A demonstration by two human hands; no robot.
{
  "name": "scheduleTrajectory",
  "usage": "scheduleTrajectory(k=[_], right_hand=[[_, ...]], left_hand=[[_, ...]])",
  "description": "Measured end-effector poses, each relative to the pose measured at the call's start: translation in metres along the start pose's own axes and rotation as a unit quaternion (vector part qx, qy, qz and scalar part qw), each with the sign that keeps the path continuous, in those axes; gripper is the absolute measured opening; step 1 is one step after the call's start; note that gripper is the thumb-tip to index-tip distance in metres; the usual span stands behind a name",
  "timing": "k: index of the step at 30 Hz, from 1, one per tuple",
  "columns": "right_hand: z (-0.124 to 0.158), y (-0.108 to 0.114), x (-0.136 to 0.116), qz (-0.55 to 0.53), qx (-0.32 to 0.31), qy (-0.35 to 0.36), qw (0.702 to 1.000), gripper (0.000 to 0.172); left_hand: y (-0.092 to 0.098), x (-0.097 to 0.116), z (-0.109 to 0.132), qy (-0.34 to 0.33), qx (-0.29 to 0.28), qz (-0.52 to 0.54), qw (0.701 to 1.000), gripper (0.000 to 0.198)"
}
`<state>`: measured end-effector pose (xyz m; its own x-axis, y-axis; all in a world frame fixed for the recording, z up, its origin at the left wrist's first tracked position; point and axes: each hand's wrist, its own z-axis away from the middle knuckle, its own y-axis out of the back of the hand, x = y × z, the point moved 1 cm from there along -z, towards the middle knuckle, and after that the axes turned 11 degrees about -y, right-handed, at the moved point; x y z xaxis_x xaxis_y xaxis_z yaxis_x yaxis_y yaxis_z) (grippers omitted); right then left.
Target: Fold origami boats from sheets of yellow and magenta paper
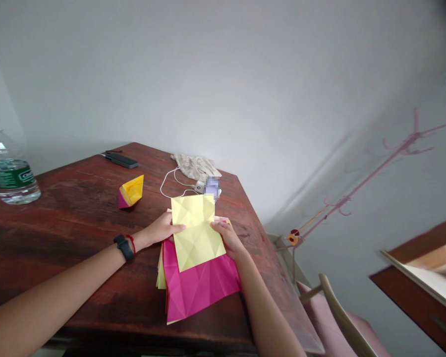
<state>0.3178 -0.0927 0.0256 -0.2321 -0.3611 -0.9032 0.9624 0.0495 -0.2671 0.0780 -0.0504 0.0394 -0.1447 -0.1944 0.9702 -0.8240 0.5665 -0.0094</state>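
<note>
A creased pale yellow paper sheet (196, 238) is held up between my two hands. My left hand (165, 228) pinches its left edge, thumb in front and fingers behind. On the opposite edge, my right hand (226, 235) grips it in the same way. Below and behind it lies a creased magenta paper sheet (204, 292) on top of a stack, with edges of other yellow sheets (161, 272) showing at the left. A folded yellow and magenta paper piece (132, 192) stands on the table beyond my left hand.
The dark wooden table (78, 223) carries a water bottle (11, 168) at far left, a black flat device (121, 159), a white cable (163, 183), a pale cloth bag (196, 166) and a blurred-out object (212, 188). A chair (338, 317) and pink coat rack (371, 173) stand at right.
</note>
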Motion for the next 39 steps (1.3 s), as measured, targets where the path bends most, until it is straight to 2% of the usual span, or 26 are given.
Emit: scheduleTrajectory(k=[3, 6, 11, 13, 16, 19, 22, 25, 28, 39], right_hand=[[-0.004, 0.001, 0.006, 0.011, 0.003, -0.001, 1.0, 0.03], [-0.007, 0.001, 0.008, 0.014, 0.027, 0.022, 0.999, 0.028], [-0.008, 0.0, 0.006, -0.01, 0.073, 0.057, 0.996, 0.023], [-0.008, 0.001, 0.005, -0.031, 0.098, 0.064, 0.993, 0.022], [-0.009, 0.003, 0.006, -0.059, 0.111, 0.068, 0.99, 0.023], [-0.009, 0.004, 0.006, -0.064, 0.096, 0.058, 0.992, 0.024], [-0.01, 0.004, 0.005, -0.051, 0.055, 0.029, 0.997, 0.027], [-0.011, 0.004, 0.005, -0.046, 0.032, 0.015, 0.998, 0.03], [-0.012, 0.005, 0.007, -0.048, 0.039, 0.014, 0.998, 0.029], [-0.017, 0.009, 0.013, -0.043, 0.034, 0.01, 0.998, 0.024]], left_hand=[[-0.002, -0.002, -0.001, -0.023, -0.021, 0.005, 1.0, 0.042], [-0.003, -0.005, -0.002, -0.035, -0.002, 0.011, 0.999, 0.042], [-0.001, -0.004, 0.0, -0.08, 0.086, 0.039, 0.992, 0.075], [0.0, 0.0, 0.002, -0.095, 0.097, 0.03, 0.99, 0.077], [-0.001, 0.006, 0.003, -0.135, 0.059, -0.011, 0.989, 0.052], [-0.003, 0.008, 0.004, -0.187, 0.012, -0.105, 0.977, 0.032], [-0.005, 0.005, 0.005, -0.214, -0.025, -0.195, 0.957, 0.033], [-0.005, -0.001, 0.004, -0.228, -0.044, -0.235, 0.944, 0.029], [-0.003, -0.005, 0.002, -0.23, -0.046, -0.234, 0.943, 0.023], [-0.002, -0.012, 0.002, -0.229, -0.065, -0.244, 0.94, 0.021]])
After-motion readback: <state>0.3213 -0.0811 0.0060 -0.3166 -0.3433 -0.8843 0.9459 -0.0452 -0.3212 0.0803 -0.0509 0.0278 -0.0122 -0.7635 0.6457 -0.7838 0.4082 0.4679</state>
